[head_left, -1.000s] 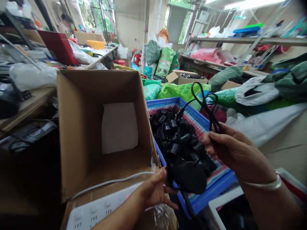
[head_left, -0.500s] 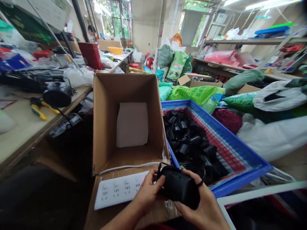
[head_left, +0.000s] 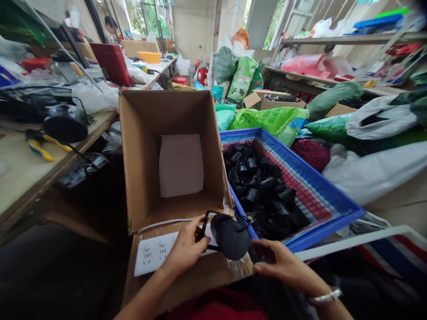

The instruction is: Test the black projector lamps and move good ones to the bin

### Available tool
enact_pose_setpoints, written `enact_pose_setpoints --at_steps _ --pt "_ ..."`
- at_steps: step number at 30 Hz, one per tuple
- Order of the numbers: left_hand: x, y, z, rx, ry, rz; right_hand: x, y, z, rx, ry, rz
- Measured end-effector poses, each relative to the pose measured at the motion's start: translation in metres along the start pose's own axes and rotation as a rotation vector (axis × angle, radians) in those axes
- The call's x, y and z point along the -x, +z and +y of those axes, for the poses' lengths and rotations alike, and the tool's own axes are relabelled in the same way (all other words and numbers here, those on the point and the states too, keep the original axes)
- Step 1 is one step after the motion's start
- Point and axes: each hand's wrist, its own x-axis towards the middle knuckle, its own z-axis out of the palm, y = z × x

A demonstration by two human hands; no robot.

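My left hand (head_left: 185, 249) is closed round the black cable end beside a black rounded device (head_left: 230, 235), held over a white power strip (head_left: 160, 253). My right hand (head_left: 278, 262) grips the other side of that device from below right. The strip lies on the front flap of an open cardboard box (head_left: 140, 146), which has a white sheet (head_left: 181, 165) inside. To the right stands a blue crate (head_left: 313, 195) holding several similar black devices (head_left: 260, 191).
A workbench (head_left: 20, 178) on the left carries a black round unit (head_left: 65, 122), pliers with yellow handles (head_left: 40, 149) and cables. Green and white sacks (head_left: 267, 120) and shelves fill the back and right. A white-framed tray edge (head_left: 353, 242) lies near my right wrist.
One second ago my right hand held a cable loop up over the crate. It came down onto the black device, and both hands now hold it lower, over the power strip.
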Motion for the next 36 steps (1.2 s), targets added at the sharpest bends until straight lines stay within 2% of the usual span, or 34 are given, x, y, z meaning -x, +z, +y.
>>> enact_pose_setpoints --at_steps 3,6,10,12,15,20,24,28,32,36 --pt "-0.004 -0.008 -0.009 0.100 -0.081 -0.082 -0.007 -0.017 0.032 0.224 0.082 0.180" --pt "-0.004 -0.009 -0.011 0.198 -0.104 -0.141 -0.032 -0.009 0.045 0.254 0.033 0.272" --pt "-0.002 -0.011 -0.008 0.288 -0.133 -0.210 -0.074 0.014 0.046 0.265 -0.107 0.269" --pt "-0.001 -0.014 -0.010 0.338 -0.148 -0.225 -0.089 0.020 0.049 0.267 -0.129 0.242" --pt "0.002 -0.024 -0.019 0.451 -0.203 -0.208 -0.100 0.017 0.059 0.272 -0.111 0.230" --pt "0.008 -0.043 -0.038 0.600 -0.311 -0.217 -0.098 0.004 0.070 0.235 -0.095 0.250" --pt "0.013 -0.053 -0.043 0.657 -0.356 -0.202 -0.090 -0.004 0.051 0.152 -0.073 0.391" --pt "0.012 -0.056 -0.040 0.770 -0.369 -0.182 -0.076 -0.002 0.005 -0.019 -0.063 0.463" --pt "0.009 -0.057 -0.040 0.795 -0.340 -0.148 -0.067 0.022 -0.033 -0.217 -0.103 0.411" --pt "0.012 -0.067 -0.042 0.872 -0.242 -0.115 -0.068 0.052 -0.030 -0.396 -0.150 0.434"
